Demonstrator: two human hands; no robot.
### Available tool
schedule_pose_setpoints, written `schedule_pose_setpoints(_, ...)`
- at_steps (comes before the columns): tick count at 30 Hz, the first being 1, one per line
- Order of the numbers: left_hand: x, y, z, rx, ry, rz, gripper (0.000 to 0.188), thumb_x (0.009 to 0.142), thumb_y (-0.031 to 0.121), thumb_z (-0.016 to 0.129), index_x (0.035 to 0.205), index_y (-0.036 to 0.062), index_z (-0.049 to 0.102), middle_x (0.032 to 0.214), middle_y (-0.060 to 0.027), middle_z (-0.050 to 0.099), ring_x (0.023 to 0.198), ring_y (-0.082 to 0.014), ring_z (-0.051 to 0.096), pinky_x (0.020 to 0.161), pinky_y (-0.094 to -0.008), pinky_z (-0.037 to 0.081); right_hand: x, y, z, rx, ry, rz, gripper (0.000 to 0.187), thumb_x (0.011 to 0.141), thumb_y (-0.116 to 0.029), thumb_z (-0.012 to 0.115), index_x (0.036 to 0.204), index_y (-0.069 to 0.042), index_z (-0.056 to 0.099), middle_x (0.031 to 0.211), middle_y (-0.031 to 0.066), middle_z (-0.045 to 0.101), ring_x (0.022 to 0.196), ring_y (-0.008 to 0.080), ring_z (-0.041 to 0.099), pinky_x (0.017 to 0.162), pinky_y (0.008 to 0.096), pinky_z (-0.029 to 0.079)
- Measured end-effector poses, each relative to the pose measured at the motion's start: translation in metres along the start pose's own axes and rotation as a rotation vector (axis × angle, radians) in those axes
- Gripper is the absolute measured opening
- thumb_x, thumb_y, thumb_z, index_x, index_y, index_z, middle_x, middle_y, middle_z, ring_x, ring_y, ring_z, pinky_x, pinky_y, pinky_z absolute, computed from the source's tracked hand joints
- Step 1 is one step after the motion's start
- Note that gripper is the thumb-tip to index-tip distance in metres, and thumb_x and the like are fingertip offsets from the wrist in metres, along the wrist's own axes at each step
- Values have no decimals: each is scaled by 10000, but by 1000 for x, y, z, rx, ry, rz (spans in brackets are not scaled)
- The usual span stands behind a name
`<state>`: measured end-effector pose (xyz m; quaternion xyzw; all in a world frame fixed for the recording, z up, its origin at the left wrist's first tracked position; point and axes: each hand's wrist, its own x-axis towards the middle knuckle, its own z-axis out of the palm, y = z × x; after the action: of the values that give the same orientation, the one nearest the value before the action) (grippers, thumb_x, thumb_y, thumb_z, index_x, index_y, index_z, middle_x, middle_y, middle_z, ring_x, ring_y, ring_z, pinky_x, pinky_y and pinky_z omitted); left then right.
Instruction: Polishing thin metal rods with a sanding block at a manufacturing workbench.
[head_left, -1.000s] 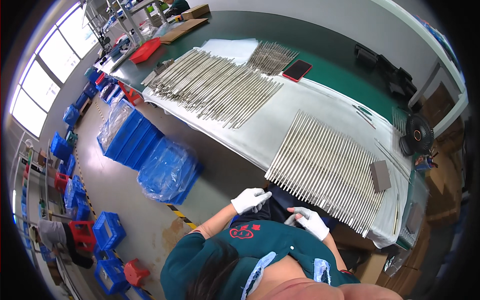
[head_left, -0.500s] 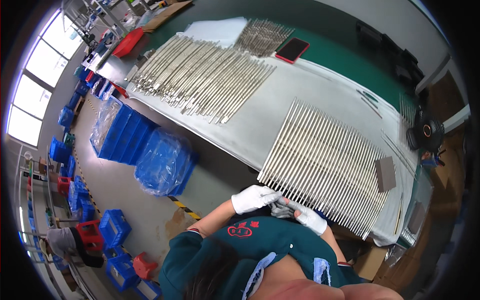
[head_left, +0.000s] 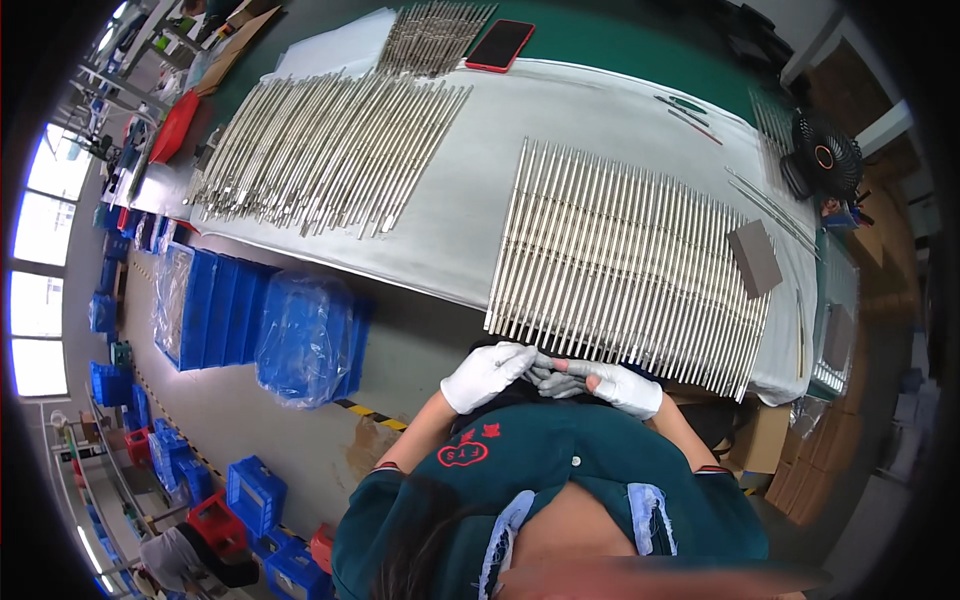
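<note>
My left hand (head_left: 486, 378), in a white glove with grey fingers, is closed in front of my chest, just off the table's near edge. My right hand (head_left: 618, 388), gloved the same way with bare thumb and finger tips, meets it there with its fingers bent and pressed together. Whatever lies between the fingers is too small or hidden to make out. Right beyond both hands is a wide row of slim silvery metal rods (head_left: 612, 262), lying side by side on the white-covered table (head_left: 440, 225). On the right of that row rests a grey-brown rectangular block (head_left: 755, 260).
A larger pile of metal rods (head_left: 325, 155) covers the table's left, with a smaller bundle (head_left: 432, 38) behind it. A red-edged phone (head_left: 501, 46) lies far back. A black fan (head_left: 830, 150) stands at right. Blue crates (head_left: 225, 310) and a plastic-wrapped one (head_left: 305, 345) sit on the floor at left.
The view has turned, so the table and rods appear higher and further left. My hands stay together at the table's edge, with only slight finger movement.
</note>
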<state>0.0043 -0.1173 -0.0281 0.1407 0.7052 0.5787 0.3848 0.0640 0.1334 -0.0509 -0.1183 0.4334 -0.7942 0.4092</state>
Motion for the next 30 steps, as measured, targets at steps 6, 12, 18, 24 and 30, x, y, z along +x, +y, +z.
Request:
schedule_pose_setpoints(6,2,-5,-1,-155,-14,-21,353,1025,252,454,1129,-15,660,1038,-101,692,932,-154,642,868,-295,502,-8,-11,-3,-101,13,38,799,962,-532,455,1499,14,224,1437,190,435,1348,278,399,1133,373,260)
schedule_pose_setpoints(12,0,5,1,-53,-5,59,362,1034,211,418,1124,-58,644,975,-111,691,901,-161,649,864,-303,505,-9,-3,-11,-121,-1,55,835,952,-559,455,1502,17,206,1460,178,412,1367,263,373,1137,365,245)
schedule_pose_setpoints(18,6,11,3,-9,-123,28,373,1036,227,411,1166,-44,632,841,-73,673,833,-145,629,854,-284,482,-8,-15,-3,-88,-41,43,844,952,-563,450,1502,23,193,1459,191,409,1362,274,380,1136,374,251)
schedule_pose_setpoints(24,10,10,8,-119,-149,-14,387,1024,261,436,1192,-31,626,781,-59,657,832,-148,612,864,-284,461,-13,-17,-3,-143,-11,47,854,949,-565,456,1502,25,183,1454,206,410,1350,290,398,1137,384,257)
schedule_pose_setpoints(30,-6,27,-5,-18,-188,87,380,1017,257,453,1183,-31,636,828,-80,681,853,-163,631,852,-290,477,-14,-18,0,-103,14,59,866,938,-572,472,1499,26,193,1452,220,409,1346,304,403,1135,391,265)
